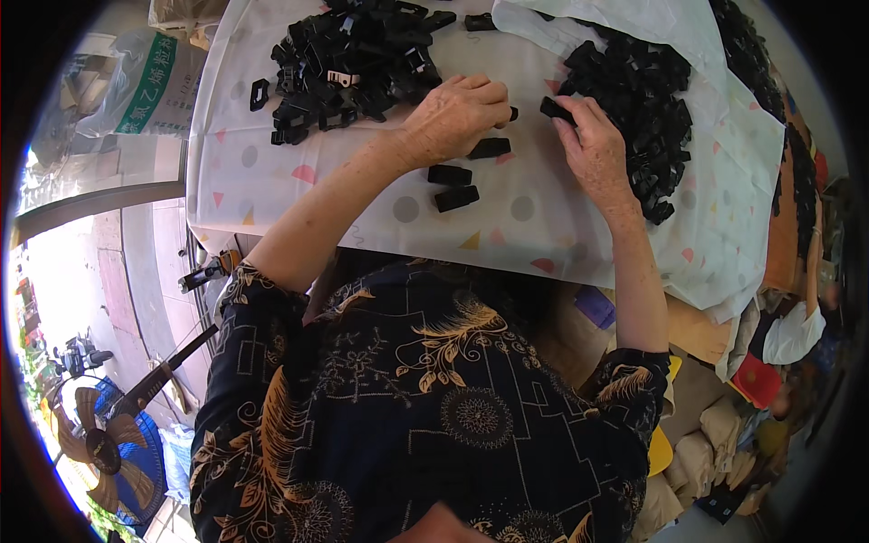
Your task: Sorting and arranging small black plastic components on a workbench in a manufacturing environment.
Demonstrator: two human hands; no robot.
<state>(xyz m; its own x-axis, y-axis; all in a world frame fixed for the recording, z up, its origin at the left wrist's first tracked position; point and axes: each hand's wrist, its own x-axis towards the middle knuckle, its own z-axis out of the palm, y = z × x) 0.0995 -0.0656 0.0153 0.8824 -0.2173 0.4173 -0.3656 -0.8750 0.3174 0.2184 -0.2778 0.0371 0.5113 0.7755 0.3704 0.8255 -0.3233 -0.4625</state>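
Note:
My left hand (460, 116) is closed above the middle of the table, the end of a small black plastic piece (513, 114) showing at its fingertips. To its right, my right hand (594, 154) pinches another black plastic piece (556, 110) between thumb and fingers. A heap of open-framed black plastic buckle parts (339, 54) lies beyond my left hand, with one pale part (342, 79) among them. Beside my right hand is a second heap of black plastic parts (647, 109). Closer to me lie three separate black pieces, the nearest one (456, 198) below the left hand.
A patterned white cloth (362, 213) covers the table. White plastic sheeting (715, 208) lies on its right side, with more black parts (756, 54) beyond. A standing fan (104, 448) is at lower left; a plastic bag (149, 86) stands at upper left. Another person's arm (813, 262) shows far right.

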